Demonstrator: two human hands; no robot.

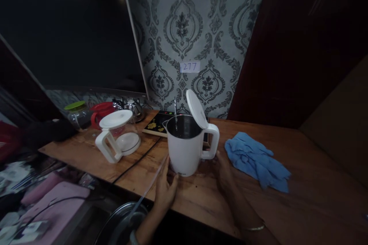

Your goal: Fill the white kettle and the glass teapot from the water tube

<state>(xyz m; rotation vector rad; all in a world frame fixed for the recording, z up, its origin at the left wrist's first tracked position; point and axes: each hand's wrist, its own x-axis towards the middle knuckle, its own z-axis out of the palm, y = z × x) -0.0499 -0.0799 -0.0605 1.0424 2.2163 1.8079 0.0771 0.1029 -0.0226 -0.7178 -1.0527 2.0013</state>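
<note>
White kettle (pixel 184 153) stands between white-lidded jug (pixel 123 138) and blue cloth (pixel 255 157), cooktop (pixel 155 125) behind, spout (pixel 165 123) left, long axis vertical; your left grip (pixel 166 188) is spread, your right grip's (pixel 225 173) closure indeterminable.

Between a jug (pixel 116 119) leftward and a cloth (pixel 255 157) rightward, the kettle (pixel 184 155) is set before a cooktop (pixel 155 124) near the surface (pixel 313 168)'s rear edge.

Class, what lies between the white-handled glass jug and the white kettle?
Head view: a black cord, then a clear tube nearer the kettle; the cooktop sits farther back.
</note>
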